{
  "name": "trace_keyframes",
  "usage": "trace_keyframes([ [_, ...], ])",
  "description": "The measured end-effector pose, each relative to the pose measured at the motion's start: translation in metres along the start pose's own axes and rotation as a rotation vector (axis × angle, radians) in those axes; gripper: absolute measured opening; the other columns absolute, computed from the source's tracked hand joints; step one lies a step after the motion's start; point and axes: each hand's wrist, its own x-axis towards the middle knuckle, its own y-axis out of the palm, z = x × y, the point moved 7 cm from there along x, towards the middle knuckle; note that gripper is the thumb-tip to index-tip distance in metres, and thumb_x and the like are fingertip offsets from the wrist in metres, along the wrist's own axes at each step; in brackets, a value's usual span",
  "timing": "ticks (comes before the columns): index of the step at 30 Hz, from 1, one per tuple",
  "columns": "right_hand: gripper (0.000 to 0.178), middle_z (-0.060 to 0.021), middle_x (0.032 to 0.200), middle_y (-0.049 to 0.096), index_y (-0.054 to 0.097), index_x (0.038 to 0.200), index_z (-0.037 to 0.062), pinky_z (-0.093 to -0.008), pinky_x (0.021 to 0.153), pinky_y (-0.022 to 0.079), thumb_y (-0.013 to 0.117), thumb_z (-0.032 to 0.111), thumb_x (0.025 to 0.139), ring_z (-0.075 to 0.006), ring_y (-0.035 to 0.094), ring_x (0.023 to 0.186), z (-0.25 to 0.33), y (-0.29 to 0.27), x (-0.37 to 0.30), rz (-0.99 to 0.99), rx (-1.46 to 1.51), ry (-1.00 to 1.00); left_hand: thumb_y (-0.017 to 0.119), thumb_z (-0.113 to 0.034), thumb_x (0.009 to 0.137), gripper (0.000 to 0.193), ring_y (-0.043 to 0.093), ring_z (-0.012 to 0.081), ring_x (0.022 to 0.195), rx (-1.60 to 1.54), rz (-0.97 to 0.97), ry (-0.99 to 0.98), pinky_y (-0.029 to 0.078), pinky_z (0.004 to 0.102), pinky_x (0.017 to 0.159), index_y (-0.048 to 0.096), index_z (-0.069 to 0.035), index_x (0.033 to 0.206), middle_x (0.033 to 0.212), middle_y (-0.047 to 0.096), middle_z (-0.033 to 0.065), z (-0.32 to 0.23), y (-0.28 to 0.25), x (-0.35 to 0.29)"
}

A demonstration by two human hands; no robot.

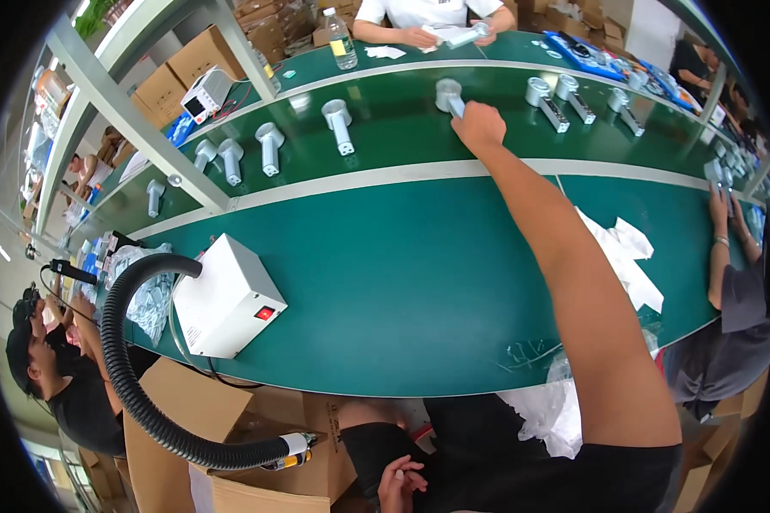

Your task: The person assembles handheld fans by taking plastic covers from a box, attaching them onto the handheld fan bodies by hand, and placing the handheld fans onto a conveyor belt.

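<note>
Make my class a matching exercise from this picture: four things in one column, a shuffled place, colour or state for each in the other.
Column one
1. Right hand
2. Left hand
3. Box with a red switch
4. Ribbed hose

Column two
A. Black and curved
B. Off the table, low near the picture's middle
C. White, on the table
D. On a grey device's handle

Pairs: 1-D, 2-B, 3-C, 4-A

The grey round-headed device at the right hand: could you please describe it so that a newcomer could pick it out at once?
Beyond the teal workbench runs a dark green strip bearing grey devices. Find the right hand reaching onto it; the round-headed device is there. Unlike its neighbours, it has that hand at its handle.
</note>
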Motion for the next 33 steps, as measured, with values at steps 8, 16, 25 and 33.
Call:
trace_keyframes([
  [8, 0.067, -0.0184, 0.118, 0.064, 0.058, 0.124, 0.0019, -0.0424, 0.090, 0.049, 0.064, 0.054, 0.082, -0.0358, 0.063, 0.105, -0.048, -0.018, 0.007, 0.164, 0.299, -0.247, 0.046, -0.032, 0.102, 0.045, 0.062, 0.0158, 0.070, 0.132, 0.064, 0.006, 0.051, 0.0264, 0.061, 0.047, 0.000, 0.134, 0.111, 0.064, 0.0115, -0.006, 0.018, 0.009],
  [16, 0.032, -0.0126, 0.102, 0.071, 0.069, 0.110, 0.0068, -0.0354, 0.083, 0.052, 0.068, 0.026, 0.084, -0.0243, 0.067, 0.094, -0.186, -0.183, -0.140, 0.186, 0.473, -0.265, 0.050, -0.032, 0.100, 0.043, 0.059, 0.0137, 0.078, 0.175, 0.095, 0.039, 0.048, 0.0264, 0.070, 0.052, 0.000, 0.129, 0.109, 0.064, 0.0093, -0.021, 0.041, -0.002],
  [25, 0.023, -0.0111, 0.099, 0.068, 0.070, 0.096, 0.0051, -0.0370, 0.083, 0.052, 0.072, 0.017, 0.076, -0.0308, 0.062, 0.097, -0.234, -0.229, -0.258, -0.135, -0.013, -0.276, 0.051, -0.027, 0.100, 0.040, 0.056, 0.0129, 0.080, 0.273, 0.251, 0.090, 0.045, 0.0257, 0.073, 0.052, 0.002, 0.126, 0.103, 0.063, 0.0091, -0.036, 0.087, -0.016],
  [33, 0.011, -0.0058, 0.070, 0.063, 0.064, 0.088, 0.0015, -0.0257, 0.059, 0.046, 0.061, 0.011, 0.083, -0.0083, 0.058, 0.065, -0.118, -0.273, -0.292, -0.002, 0.630, -0.162, 0.041, -0.045, 0.100, 0.062, 0.050, 0.0300, 0.124, 0.298, 0.493, 0.377, 0.045, 0.0400, 0.098, 0.043, 0.004, 0.138, 0.140, 0.045, 0.0202, -0.070, 0.109, -0.019],
])
